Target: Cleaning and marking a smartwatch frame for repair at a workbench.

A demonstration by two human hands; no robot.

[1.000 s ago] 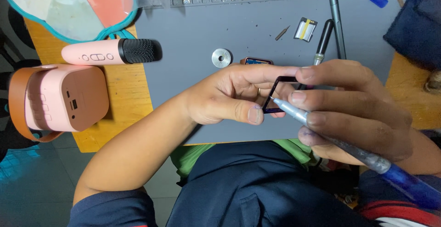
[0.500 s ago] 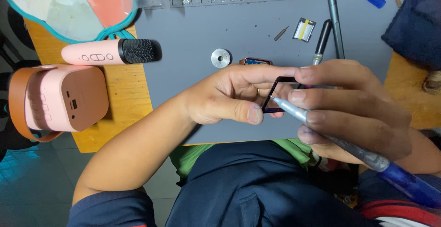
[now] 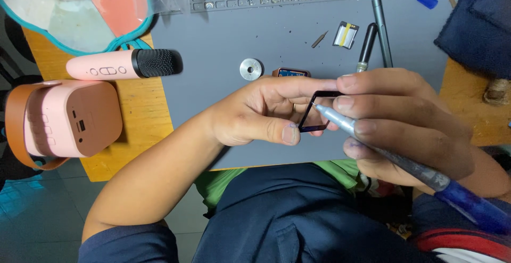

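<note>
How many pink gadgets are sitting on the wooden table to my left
2. A pink microphone with a black head lies across the wood's edge onto the grey mat. A pink box-shaped speaker with a brown strap sits just below it. More may lie out of view.

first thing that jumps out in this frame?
The two hands meeting mid-frame: the left hand pinches a small black square frame while the right hand puts the tip of a silver and blue pen-like tool to its edge, above the grey work mat. Next, at far left on the wooden table, a pink microphone lies above a pink speaker with a brown strap.
</note>
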